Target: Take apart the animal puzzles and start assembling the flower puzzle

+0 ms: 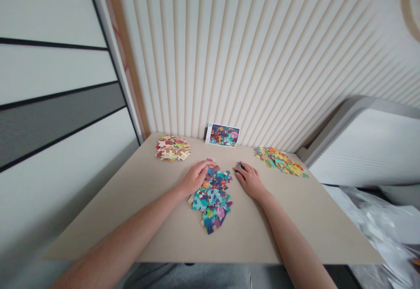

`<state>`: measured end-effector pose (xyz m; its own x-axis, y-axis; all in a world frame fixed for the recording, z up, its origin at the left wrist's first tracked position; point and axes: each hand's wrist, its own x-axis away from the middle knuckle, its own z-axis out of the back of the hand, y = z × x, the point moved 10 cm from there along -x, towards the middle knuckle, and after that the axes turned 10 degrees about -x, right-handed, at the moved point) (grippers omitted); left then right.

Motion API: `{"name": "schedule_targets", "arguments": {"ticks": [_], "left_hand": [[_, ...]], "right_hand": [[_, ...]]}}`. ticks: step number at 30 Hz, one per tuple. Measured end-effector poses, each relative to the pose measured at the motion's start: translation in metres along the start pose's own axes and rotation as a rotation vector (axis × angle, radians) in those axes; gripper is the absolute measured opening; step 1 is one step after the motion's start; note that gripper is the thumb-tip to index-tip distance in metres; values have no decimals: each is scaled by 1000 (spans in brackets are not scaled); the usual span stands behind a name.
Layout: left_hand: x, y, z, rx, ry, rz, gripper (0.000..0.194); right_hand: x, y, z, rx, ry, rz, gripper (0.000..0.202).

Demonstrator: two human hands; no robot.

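A pile of blue, teal and purple jigsaw puzzle pieces [213, 197] lies on the table between my hands. My left hand [197, 176] rests against the upper left of this pile, its fingers curled over a few pieces at the far end. To the right of the pile, my right hand [249, 179] lies low over the tabletop. Its fingers are bent around a dark puzzle piece [241, 165], which shows only in part. Behind the pile, a small picture card [224, 135] with a colourful dark-blue scene leans upright near the wall.
Red, pink and cream puzzle pieces [173, 147] are heaped at the back left of the beige table [157, 219]. Yellow, orange and green pieces [281, 162] lie at the back right. A ribbed wall panel [210, 61] borders the back edge. Clear plastic wrapping [377, 223] sits beyond the right edge.
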<state>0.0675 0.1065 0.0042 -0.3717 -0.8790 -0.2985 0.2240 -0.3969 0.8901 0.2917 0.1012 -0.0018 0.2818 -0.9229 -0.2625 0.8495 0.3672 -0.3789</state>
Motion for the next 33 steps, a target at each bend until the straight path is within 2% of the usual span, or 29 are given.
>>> {"name": "schedule_targets", "arguments": {"ticks": [4,8,13,17,20,22,25,29,33], "left_hand": [[0,3,1,-22,9,-15,41],[-1,7,2,-43,0,-34,42],[-1,4,4,-15,16,-9,41],[-1,2,8,-21,52,-6,40],[-2,1,11,-26,71,-5,40],[-2,2,11,-61,63,-15,40],[-2,14,9,-143,46,-73,38],[3,41,0,-216,-3,-209,26],[5,44,-8,-255,-39,-200,22]], "right_hand": [[-2,-22,7,76,65,71,38],[-3,-49,-3,49,9,160,40],[-4,-50,-4,-83,-2,134,36],[-2,-31,4,-327,50,-4,34],[1,-13,3,-680,99,-152,33],[1,-10,1,-916,128,-207,38],[-1,-19,-3,-1113,126,-234,43],[0,-47,-10,-1226,68,-207,43],[5,-66,-22,-1296,-3,-236,43]]}}
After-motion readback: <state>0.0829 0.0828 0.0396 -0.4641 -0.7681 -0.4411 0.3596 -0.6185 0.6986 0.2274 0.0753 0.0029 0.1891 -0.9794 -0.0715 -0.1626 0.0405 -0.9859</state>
